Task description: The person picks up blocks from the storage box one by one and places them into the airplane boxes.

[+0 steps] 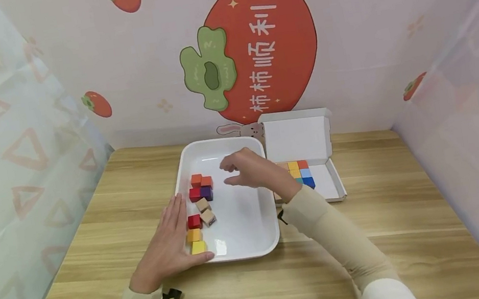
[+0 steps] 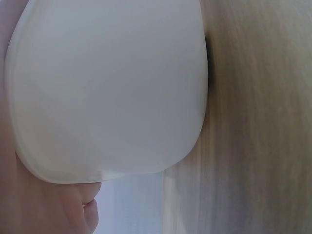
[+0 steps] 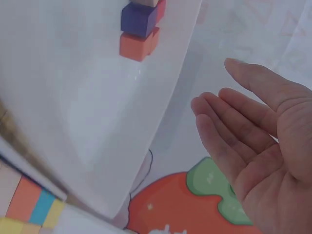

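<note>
A white tray (image 1: pixel 243 224) stands on the table. My left hand (image 1: pixel 167 245) rests along its left rim with long, straight fingers, the thumb across the near left corner. Several small cube blocks lie at the tray's left side: orange (image 1: pixel 196 180), red (image 1: pixel 194 222), purple (image 1: pixel 206 193), plain wood (image 1: pixel 208 218) and yellow (image 1: pixel 199 247). Over the tray's right half, apart from the blocks, hovers my right hand (image 1: pixel 252 171). Its fingers are loosely bent and hold nothing, as the palm in the right wrist view confirms. The left wrist view shows mostly the tray's outer wall (image 2: pixel 107 92).
Right of the tray, a white cardboard box (image 1: pixel 330 182) has its lid (image 1: pixel 297 138) raised. Coloured blocks (image 1: pixel 295 174) sit in rows inside, partly hidden by my right forearm. Wooden table (image 1: pixel 261 296) surrounds both; printed cloth (image 1: pixel 345 51) hangs behind.
</note>
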The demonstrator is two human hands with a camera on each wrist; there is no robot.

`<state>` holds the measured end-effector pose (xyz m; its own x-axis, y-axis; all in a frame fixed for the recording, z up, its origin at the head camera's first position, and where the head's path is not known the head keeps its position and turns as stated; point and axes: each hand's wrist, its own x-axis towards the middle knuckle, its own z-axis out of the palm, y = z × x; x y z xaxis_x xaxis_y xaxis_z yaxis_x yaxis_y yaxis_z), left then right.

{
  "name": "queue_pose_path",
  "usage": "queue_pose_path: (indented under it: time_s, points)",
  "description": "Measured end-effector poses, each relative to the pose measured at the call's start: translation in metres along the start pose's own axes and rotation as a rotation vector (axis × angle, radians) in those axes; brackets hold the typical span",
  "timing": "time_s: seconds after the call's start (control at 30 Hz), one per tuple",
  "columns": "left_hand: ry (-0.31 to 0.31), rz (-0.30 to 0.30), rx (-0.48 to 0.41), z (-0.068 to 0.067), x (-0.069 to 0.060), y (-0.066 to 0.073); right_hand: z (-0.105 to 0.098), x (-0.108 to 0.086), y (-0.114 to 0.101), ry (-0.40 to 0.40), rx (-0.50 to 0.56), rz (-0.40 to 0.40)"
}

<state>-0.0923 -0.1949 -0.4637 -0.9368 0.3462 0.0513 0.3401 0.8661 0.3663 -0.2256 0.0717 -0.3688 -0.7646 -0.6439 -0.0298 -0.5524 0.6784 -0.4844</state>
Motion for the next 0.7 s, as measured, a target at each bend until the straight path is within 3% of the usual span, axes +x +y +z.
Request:
queue_pose_path:
  time_s: [0.33,0.7]
  points:
    - [0.007,0.004,0.002,0.000,-0.001,0.000,0.029,0.044,-0.002,-0.153,0.055,0.051]
    - [0.020,0.027,0.006,0.002,0.000,-0.002,0.065,0.064,-0.002,-0.201,0.036,0.136]
